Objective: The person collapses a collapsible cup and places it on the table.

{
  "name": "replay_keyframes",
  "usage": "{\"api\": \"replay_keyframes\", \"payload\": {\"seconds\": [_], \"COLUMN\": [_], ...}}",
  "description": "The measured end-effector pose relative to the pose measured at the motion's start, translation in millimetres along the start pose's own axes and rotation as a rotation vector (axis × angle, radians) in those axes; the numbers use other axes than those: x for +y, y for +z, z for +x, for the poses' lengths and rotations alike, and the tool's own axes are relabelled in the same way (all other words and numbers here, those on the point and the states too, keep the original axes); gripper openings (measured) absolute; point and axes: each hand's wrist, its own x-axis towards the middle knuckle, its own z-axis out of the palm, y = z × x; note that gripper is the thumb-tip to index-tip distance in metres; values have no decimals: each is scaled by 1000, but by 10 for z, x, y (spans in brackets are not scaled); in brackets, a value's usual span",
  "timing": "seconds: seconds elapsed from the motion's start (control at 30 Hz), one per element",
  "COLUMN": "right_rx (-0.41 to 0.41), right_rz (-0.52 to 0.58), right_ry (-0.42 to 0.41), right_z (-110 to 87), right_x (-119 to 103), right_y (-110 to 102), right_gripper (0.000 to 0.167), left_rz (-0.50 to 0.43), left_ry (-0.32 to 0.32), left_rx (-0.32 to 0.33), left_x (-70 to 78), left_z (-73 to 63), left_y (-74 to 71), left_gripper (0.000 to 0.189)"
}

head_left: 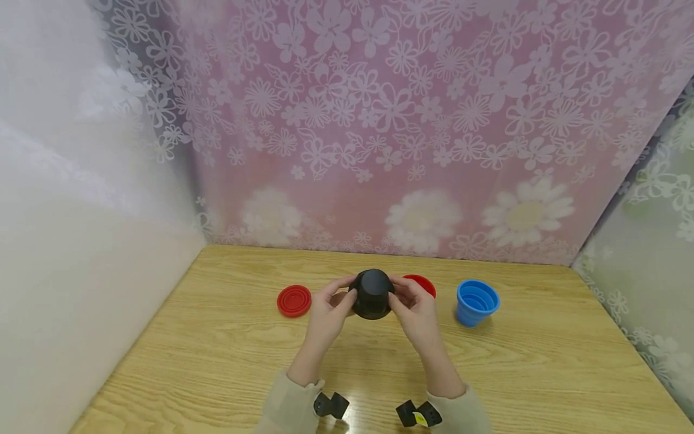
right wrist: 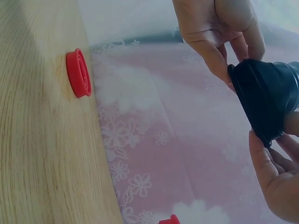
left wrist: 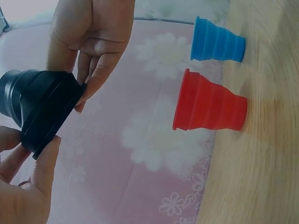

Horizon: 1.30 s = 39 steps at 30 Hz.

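A black collapsible cup (head_left: pixel 374 294) hangs above the table, partly unfolded, its narrow end up and its wide rim tilted downward. My left hand (head_left: pixel 328 313) pinches the rim from the left, thumb toward me. On the opposite side my right hand (head_left: pixel 417 312) grips the same rim between thumb and fingers. In the left wrist view the black cup (left wrist: pixel 39 102) shows stepped rings, with the right hand (left wrist: pixel 93 37) above and the left hand (left wrist: pixel 28 186) below. The right wrist view shows the cup's rim edge-on. Its inside is hidden.
A red cup (left wrist: pixel 210 102) stands unfolded behind my right hand. Farther right stands an unfolded blue cup (head_left: pixel 477 303). To the left lies a red collapsible cup (head_left: pixel 294 301), folded flat. Patterned cloth walls (head_left: pixel 347 150) enclose the wooden table (head_left: pixel 217 361).
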Motion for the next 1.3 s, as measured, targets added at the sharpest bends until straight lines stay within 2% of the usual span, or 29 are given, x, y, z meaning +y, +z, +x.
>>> {"api": "replay_keyframes", "payload": {"seconds": [0.23, 0.4, 0.67, 0.93, 1.17, 1.3], "right_rx": [92, 118, 88, 79, 29, -13], "right_rz": [-66, -26, -4, -29, 0, 21], "right_ry": [22, -19, -78, -127, -69, -48], "right_z": [-4, 1, -5, -66, -7, 8], "right_x": [-10, 12, -2, -227, -49, -38], "right_y": [11, 17, 10, 52, -9, -34], "right_gripper": [22, 16, 15, 14, 15, 20], "left_rz": [-20, -20, 14, 41, 102, 47], "left_ry": [-9, -45, -65, -59, -40, -36], "left_rx": [24, 39, 10, -52, -141, -149], "left_x": [1, 58, 53, 22, 271, 186], "left_z": [19, 18, 14, 15, -43, -14], "left_y": [-19, -39, -57, -71, -53, -78], "left_gripper": [23, 12, 15, 14, 30, 33]}}
